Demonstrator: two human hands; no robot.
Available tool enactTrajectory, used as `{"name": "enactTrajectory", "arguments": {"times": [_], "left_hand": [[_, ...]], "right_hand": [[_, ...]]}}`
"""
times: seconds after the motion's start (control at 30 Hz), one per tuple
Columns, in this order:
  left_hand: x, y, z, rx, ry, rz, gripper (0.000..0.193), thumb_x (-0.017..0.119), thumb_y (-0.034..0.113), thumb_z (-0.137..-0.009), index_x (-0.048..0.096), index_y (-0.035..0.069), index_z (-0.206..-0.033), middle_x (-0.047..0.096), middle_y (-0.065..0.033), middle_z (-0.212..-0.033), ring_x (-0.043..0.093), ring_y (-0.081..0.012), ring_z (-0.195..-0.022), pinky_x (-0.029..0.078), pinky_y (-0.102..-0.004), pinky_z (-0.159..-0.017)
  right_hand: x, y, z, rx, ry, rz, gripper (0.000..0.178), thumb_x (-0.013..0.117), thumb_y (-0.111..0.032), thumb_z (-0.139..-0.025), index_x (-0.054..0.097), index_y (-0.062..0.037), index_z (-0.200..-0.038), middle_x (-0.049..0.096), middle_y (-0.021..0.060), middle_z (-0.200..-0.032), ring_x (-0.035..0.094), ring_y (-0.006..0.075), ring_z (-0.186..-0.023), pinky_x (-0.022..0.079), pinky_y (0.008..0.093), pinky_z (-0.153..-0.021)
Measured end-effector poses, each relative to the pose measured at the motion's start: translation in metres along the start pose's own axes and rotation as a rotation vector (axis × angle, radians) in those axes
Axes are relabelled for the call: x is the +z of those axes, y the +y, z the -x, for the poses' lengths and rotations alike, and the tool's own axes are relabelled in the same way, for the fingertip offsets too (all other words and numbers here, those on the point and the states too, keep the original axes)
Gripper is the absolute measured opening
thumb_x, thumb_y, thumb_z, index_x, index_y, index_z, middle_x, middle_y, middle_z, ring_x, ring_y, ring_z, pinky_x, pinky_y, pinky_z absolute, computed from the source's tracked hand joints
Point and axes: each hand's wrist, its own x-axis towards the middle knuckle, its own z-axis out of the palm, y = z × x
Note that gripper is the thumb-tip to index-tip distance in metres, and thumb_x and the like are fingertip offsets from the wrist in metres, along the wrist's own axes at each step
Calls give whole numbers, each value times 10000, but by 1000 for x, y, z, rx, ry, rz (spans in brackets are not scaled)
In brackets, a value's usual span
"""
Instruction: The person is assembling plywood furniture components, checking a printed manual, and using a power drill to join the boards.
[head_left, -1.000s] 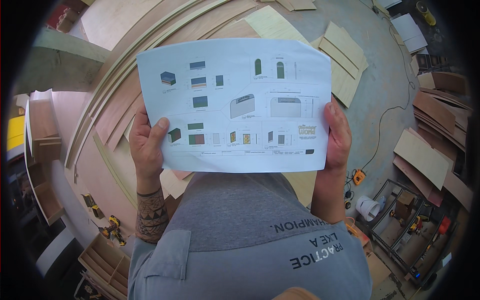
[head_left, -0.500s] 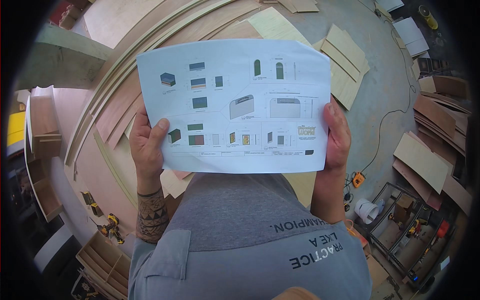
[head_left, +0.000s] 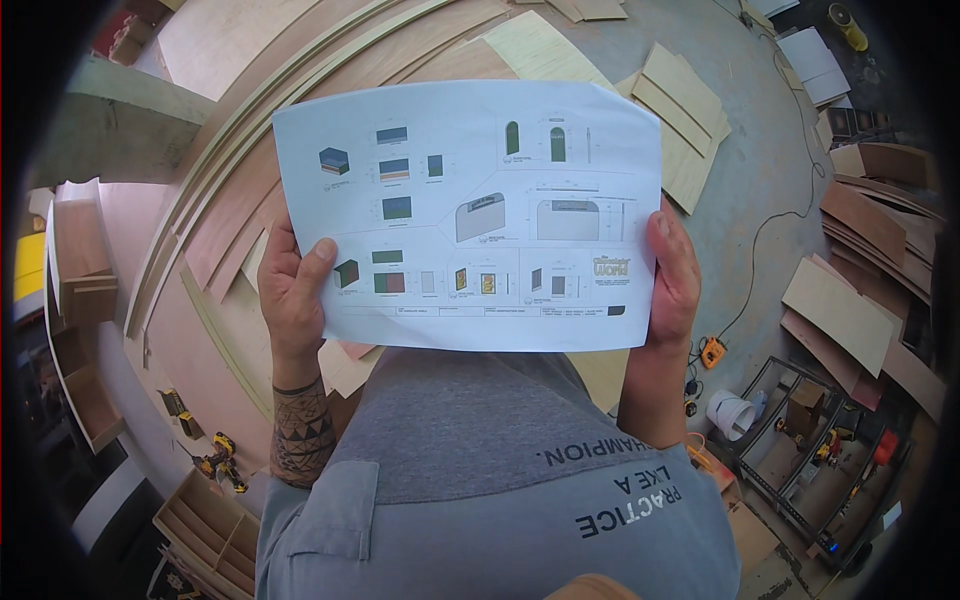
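A white sheet of paper (head_left: 420,210) is spread between my hands in front of my chest. Coloured drawings of boxes, arched panels and a rounded board are printed on it. My left hand (head_left: 297,275) pinches its left edge, thumb on the printed face and fingers behind. At the right edge, my right hand (head_left: 675,270) grips the sheet, with most of its fingers hidden behind or seen edge-on. The paper bows slightly, and its lower edge lies just above my grey shirt (head_left: 480,430).
Long wooden strips and plywood sheets (head_left: 230,220) lie to the left. Cut plywood pieces (head_left: 680,120) rest on the floor beyond the paper. Board offcuts (head_left: 840,310) are piled right, above a black tool rack (head_left: 800,450) and white bucket (head_left: 732,412). Left sit a yellow drill (head_left: 225,462) and wooden tray (head_left: 205,530).
The view has shifted very slightly, and the sheet's lower edge sits a touch lower. Both hands keep the same hold on the paper.
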Motion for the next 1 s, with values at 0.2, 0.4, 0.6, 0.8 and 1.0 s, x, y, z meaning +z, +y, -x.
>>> {"name": "enactTrajectory", "arguments": {"times": [0.2, 0.4, 0.6, 0.8, 1.0], "left_hand": [[-2, -2, -4, -6, -6, -6, 536, 626, 124, -991, 427, -93, -1438, 609, -191, -1335, 632, -211, -1191, 508, -332, -1018], [0, -2, -3, 5, 4, 21, 477, 615, 84, -996, 446, -85, -1409, 624, -189, -1309, 636, -199, -1172, 514, -326, -1005], [-1, -2, -3, -14, 0, -13, 555, 630, 127, -987, 414, -94, -1447, 605, -200, -1340, 633, -217, -1192, 513, -332, -1012], [-1, -3, -5, -9, -6, -10, 551, 624, 128, -990, 414, -92, -1449, 602, -202, -1345, 632, -217, -1196, 514, -332, -1012], [-3, -7, -6, -9, -20, -16, 552, 613, 118, -992, 407, -89, -1461, 592, -205, -1365, 624, -219, -1212, 504, -338, -1028]], "right_hand": [[-1, 5, 1, -1, 16, -5, 551, 445, -236, -1077, 395, 118, -1495, 623, 193, -1347, 640, 202, -1197, 486, 295, -1017], [0, 5, 0, 0, 12, -3, 540, 444, -237, -1077, 410, 117, -1483, 630, 195, -1333, 645, 202, -1184, 491, 295, -1010], [-1, 3, 1, -2, 7, 11, 537, 445, -244, -1076, 419, 115, -1475, 636, 194, -1319, 650, 200, -1174, 496, 292, -1000], [-1, 3, 1, -1, 18, 1, 538, 444, -246, -1077, 418, 116, -1475, 636, 192, -1317, 651, 199, -1173, 497, 292, -998], [1, 4, 1, -9, 17, 8, 534, 444, -244, -1076, 421, 113, -1472, 634, 190, -1321, 649, 198, -1176, 495, 294, -999]]}}
